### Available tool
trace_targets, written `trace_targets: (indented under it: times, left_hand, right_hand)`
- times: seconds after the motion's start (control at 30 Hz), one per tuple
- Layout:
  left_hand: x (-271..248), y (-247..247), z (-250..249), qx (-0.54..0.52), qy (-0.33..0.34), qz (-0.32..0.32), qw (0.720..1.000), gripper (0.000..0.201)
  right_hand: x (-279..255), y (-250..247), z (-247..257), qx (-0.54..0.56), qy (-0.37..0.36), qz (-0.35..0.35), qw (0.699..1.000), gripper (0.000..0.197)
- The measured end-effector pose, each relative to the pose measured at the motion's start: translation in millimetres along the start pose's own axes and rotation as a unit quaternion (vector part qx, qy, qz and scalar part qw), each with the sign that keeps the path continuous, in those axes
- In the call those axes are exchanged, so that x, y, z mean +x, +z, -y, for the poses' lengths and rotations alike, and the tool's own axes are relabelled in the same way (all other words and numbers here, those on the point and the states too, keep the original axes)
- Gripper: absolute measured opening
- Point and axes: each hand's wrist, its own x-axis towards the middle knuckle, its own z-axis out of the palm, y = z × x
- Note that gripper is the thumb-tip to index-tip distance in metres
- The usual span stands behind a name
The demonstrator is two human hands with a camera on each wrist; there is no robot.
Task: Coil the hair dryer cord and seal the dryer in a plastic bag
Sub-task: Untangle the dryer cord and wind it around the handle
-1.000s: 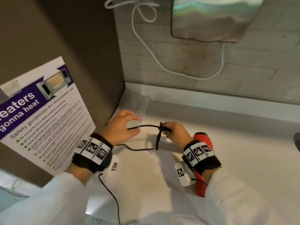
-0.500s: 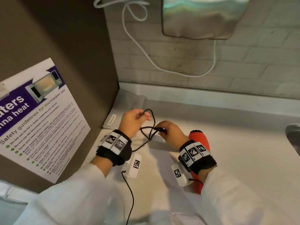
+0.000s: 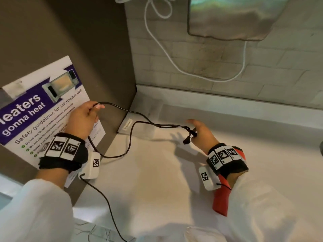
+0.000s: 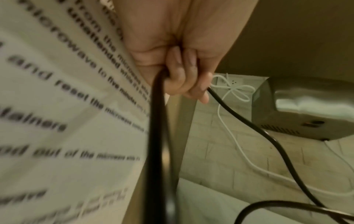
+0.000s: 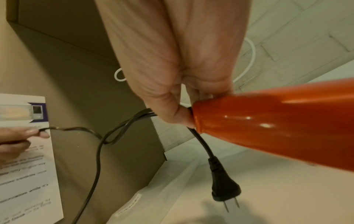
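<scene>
The red hair dryer (image 3: 221, 199) lies on the white counter under my right wrist; its nozzle (image 5: 277, 125) fills the right wrist view. My right hand (image 3: 194, 131) pinches the black cord (image 3: 157, 125) just behind the plug (image 5: 224, 186), which dangles with its prongs down. My left hand (image 3: 96, 107) is raised in front of the poster, fingers (image 4: 180, 75) curled round a bend of the cord (image 4: 157, 136). From that bend one strand runs to the right hand and another sags low before rising to it. A clear plastic bag (image 3: 141, 119) lies flat in the back corner.
A brown cabinet side (image 3: 104, 58) carrying a microwave poster (image 3: 43, 110) stands on the left. A metal appliance (image 3: 236, 18) hangs on the tiled wall, with a white cable (image 3: 174, 67) looping below it. A dark object (image 3: 321, 149) shows at the counter's right edge.
My left hand has moved left and up, away from the right hand, drawing a long loop of cord out. The right hand still holds the plug end, with fingers more spread.
</scene>
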Motion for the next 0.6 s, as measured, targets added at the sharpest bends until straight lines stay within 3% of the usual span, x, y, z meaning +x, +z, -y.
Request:
trace_targets:
  times: [0.1, 0.17, 0.23, 0.27, 0.37, 0.47, 0.53, 0.6]
  left_hand:
    - [-3, 19, 9, 0.031, -0.058, 0.055, 0.996, 0.024]
    - [-6, 36, 12, 0.094, -0.074, 0.110, 0.987, 0.039]
    - [-12, 54, 7, 0.138, -0.021, 0.149, 0.979, 0.059]
    - [-16, 64, 1, 0.128, 0.026, 0.160, 0.978, 0.059]
    - [-37, 89, -36, 0.034, 0.161, 0.180, 0.970, 0.036]
    - [-61, 111, -76, 0.060, 0.273, 0.158, 0.947, 0.019]
    - [-68, 124, -93, 0.092, 0.286, 0.171, 0.938, 0.030]
    - [-67, 132, -98, 0.093, 0.255, 0.191, 0.943, 0.039]
  right_hand:
    - [-3, 1, -2, 0.023, -0.004, -0.024, 0.999, 0.060]
    - [-6, 1, -1, 0.040, -0.008, -0.026, 0.999, 0.047]
    - [-8, 1, 1, 0.061, -0.010, -0.015, 0.998, 0.038]
    - [-9, 1, 2, 0.069, -0.013, -0.016, 0.997, 0.035]
    - [-9, -1, 10, 0.091, -0.029, -0.041, 0.995, 0.042]
    - [-10, -5, 22, 0.074, -0.048, -0.048, 0.995, 0.038]
    - [-12, -8, 29, 0.091, -0.057, -0.057, 0.993, 0.031]
    - [-13, -9, 31, 0.107, -0.062, -0.074, 0.990, 0.028]
